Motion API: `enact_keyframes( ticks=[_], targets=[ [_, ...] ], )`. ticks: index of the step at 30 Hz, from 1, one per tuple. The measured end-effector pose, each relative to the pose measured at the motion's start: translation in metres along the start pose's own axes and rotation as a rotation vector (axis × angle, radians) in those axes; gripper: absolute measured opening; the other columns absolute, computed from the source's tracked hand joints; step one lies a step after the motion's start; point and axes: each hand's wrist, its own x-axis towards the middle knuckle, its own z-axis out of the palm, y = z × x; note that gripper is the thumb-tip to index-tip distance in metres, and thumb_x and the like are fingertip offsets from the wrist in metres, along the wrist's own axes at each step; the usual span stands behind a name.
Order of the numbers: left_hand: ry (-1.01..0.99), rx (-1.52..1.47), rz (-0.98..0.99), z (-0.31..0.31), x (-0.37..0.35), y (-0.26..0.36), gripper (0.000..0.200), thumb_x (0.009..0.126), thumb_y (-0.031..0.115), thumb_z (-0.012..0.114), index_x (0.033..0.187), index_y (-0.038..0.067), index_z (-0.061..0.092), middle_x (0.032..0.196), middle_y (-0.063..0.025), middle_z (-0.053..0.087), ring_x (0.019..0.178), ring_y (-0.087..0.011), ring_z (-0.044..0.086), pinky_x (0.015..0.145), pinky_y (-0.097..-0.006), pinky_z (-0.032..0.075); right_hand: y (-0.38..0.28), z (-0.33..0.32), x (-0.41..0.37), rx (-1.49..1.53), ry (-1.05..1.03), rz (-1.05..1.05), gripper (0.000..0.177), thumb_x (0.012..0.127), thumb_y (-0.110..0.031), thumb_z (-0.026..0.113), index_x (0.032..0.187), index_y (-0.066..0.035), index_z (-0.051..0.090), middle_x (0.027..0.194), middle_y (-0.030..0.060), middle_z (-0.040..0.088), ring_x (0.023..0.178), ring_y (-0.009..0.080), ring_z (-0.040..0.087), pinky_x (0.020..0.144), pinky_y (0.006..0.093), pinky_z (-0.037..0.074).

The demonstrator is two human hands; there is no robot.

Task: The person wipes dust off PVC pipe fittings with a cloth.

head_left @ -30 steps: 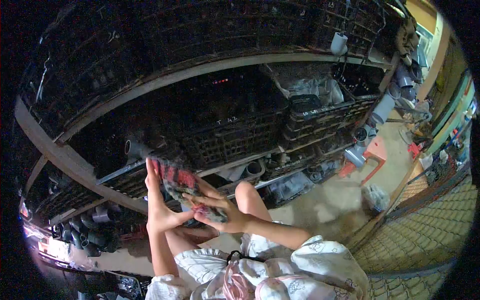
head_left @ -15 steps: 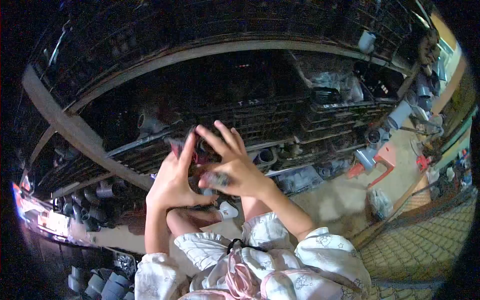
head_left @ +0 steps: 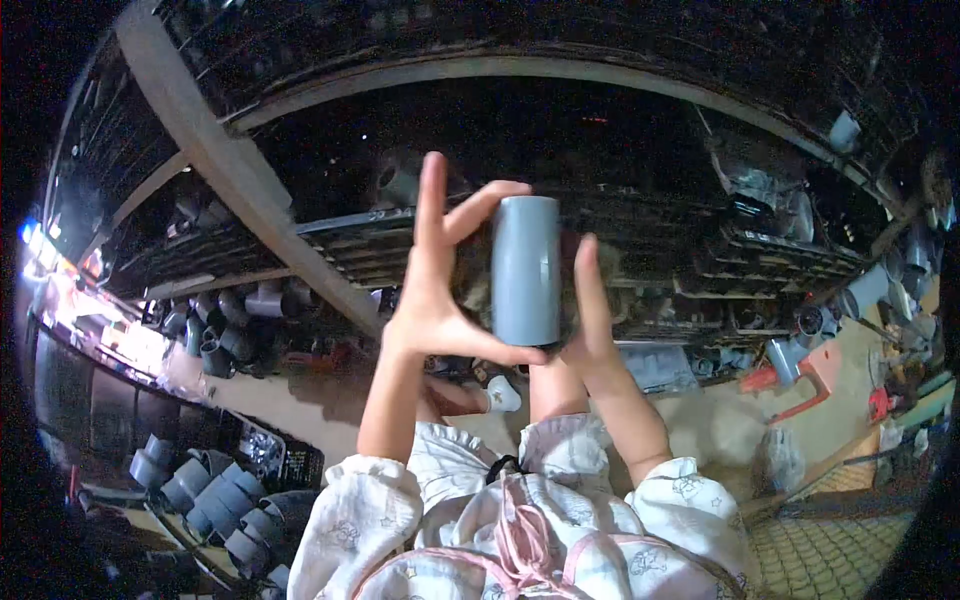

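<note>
A smooth grey plastic pipe piece (head_left: 527,270) stands lengthwise in front of my body, its far end pointing to the shelves. My left hand (head_left: 435,290) grips it from the left side, with the thumb at the near end and a bent finger at the far end. Another finger of that hand sticks up, apart from the pipe. Just right of the pipe is my right hand (head_left: 592,325), one finger stretched upward with a gap to the pipe. Its other fingers are hidden behind the pipe.
Dark shelving spans the front, with a wooden beam (head_left: 215,140) crossing at left. Grey pipe fittings (head_left: 222,498) are piled at lower left, beside a black crate (head_left: 300,465). A red plastic stool (head_left: 815,385) stands at right, near a clear plastic bag (head_left: 787,455).
The hands, overlapping half a second ago, are now apart and further right in view, with the grey pipe piece plainly visible between them. The view has swung left.
</note>
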Motion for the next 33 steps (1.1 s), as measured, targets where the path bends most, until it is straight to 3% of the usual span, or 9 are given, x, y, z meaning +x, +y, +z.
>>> enact_keyframes(
  ticks=[3, 6, 8, 11, 15, 19, 27, 31, 33],
  targets=[
    [0.004, 0.068, -0.047, -0.002, -0.015, -0.011, 0.137, 0.038, 0.034, 0.085, 0.132, 0.003, -0.009, 0.119, -0.0211, 0.042, 0.114, -0.0301, 0.040, 0.099, -0.0410, 0.025, -0.012, 0.013, 0.021, 0.418, 0.022, 0.073, 0.047, 0.087, -0.044, 0.036, 0.104, -0.004, 0.052, 0.100, 0.0060, 0.055, 0.085, 0.0127, 0.056, 0.077, 0.0269, 0.045],
    [-0.080, 0.248, -0.072, -0.020, -0.023, -0.011, 0.129, 0.038, 0.034, 0.082, 0.133, 0.001, 0.001, 0.120, -0.0196, 0.043, 0.117, -0.0322, 0.034, 0.097, -0.0413, 0.023, 0.009, 0.003, 0.021, 0.312, 0.021, 0.148, 0.043, 0.087, -0.039, 0.039, 0.106, -0.003, 0.051, 0.101, 0.0070, 0.055, 0.085, 0.0132, 0.056, 0.075, 0.0282, 0.046],
    [-0.107, 0.589, -0.128, -0.037, -0.023, 0.001, 0.114, 0.036, 0.038, 0.078, 0.129, 0.003, 0.024, 0.118, -0.0142, 0.045, 0.112, -0.0322, 0.036, 0.095, -0.0408, 0.025, 0.025, 0.018, 0.002, 0.167, 0.151, 0.121, 0.041, 0.086, -0.030, 0.044, 0.115, -0.002, 0.044, 0.108, 0.0095, 0.052, 0.093, 0.0152, 0.054, 0.079, 0.0298, 0.045],
    [-0.140, 0.478, -0.246, -0.047, -0.021, 0.000, 0.099, 0.037, 0.034, 0.077, 0.122, 0.003, 0.037, 0.117, -0.0116, 0.045, 0.111, -0.0303, 0.037, 0.094, -0.0394, 0.028, 0.039, 0.009, 0.000, -0.130, 0.008, -0.015, 0.038, 0.086, -0.029, 0.047, 0.112, -0.002, 0.047, 0.106, 0.0047, 0.053, 0.095, 0.0100, 0.050, 0.085, 0.0262, 0.038],
    [-0.194, 0.478, -0.202, -0.024, -0.024, 0.009, 0.088, 0.042, 0.028, 0.074, 0.119, 0.004, 0.039, 0.118, -0.0120, 0.045, 0.110, -0.0299, 0.039, 0.093, -0.0395, 0.030, 0.018, 0.007, 0.024, 0.136, 0.029, -0.022, 0.044, 0.084, -0.038, 0.047, 0.112, -0.004, 0.047, 0.103, 0.0034, 0.053, 0.092, 0.0132, 0.052, 0.082, 0.0270, 0.040],
    [-0.161, 0.556, -0.196, -0.031, -0.018, 0.019, 0.087, 0.046, 0.028, 0.072, 0.122, 0.006, 0.036, 0.122, -0.0057, 0.044, 0.114, -0.0291, 0.035, 0.093, -0.0408, 0.028, 0.008, 0.011, 0.005, -0.322, -0.089, -0.117, 0.063, 0.061, -0.019, 0.073, 0.113, -0.002, 0.043, 0.107, 0.0087, 0.051, 0.101, 0.0156, 0.047, 0.086, 0.0280, 0.037],
    [-0.077, 0.816, -0.138, -0.020, -0.019, 0.025, 0.093, 0.046, 0.026, 0.074, 0.126, 0.009, 0.030, 0.128, -0.0057, 0.037, 0.121, -0.0326, 0.025, 0.095, -0.0526, 0.021, 0.014, 0.017, 0.010, -0.381, -0.040, -0.250, 0.062, 0.065, -0.009, 0.069, 0.117, 0.000, 0.037, 0.110, 0.0076, 0.047, 0.101, 0.0150, 0.044, 0.089, 0.0301, 0.034],
    [-0.132, 0.690, -0.191, -0.024, -0.016, 0.018, 0.089, 0.046, 0.029, 0.074, 0.122, 0.008, 0.033, 0.128, -0.0069, 0.036, 0.122, -0.0332, 0.024, 0.095, -0.0528, 0.021, 0.016, 0.008, 0.026, -0.434, -0.053, -0.350, 0.056, 0.070, -0.017, 0.068, 0.117, -0.002, 0.040, 0.107, 0.0061, 0.050, 0.099, 0.0127, 0.045, 0.086, 0.0280, 0.036],
    [-0.143, 0.582, -0.214, -0.017, -0.016, 0.007, 0.088, 0.048, 0.034, 0.073, 0.121, 0.006, 0.033, 0.128, -0.0089, 0.036, 0.122, -0.0342, 0.023, 0.096, -0.0523, 0.021, 0.012, 0.005, 0.045, -0.121, 0.047, -0.225, 0.048, 0.082, -0.034, 0.052, 0.119, -0.005, 0.042, 0.107, 0.0060, 0.052, 0.095, 0.0125, 0.049, 0.083, 0.0269, 0.039]
  ],
)
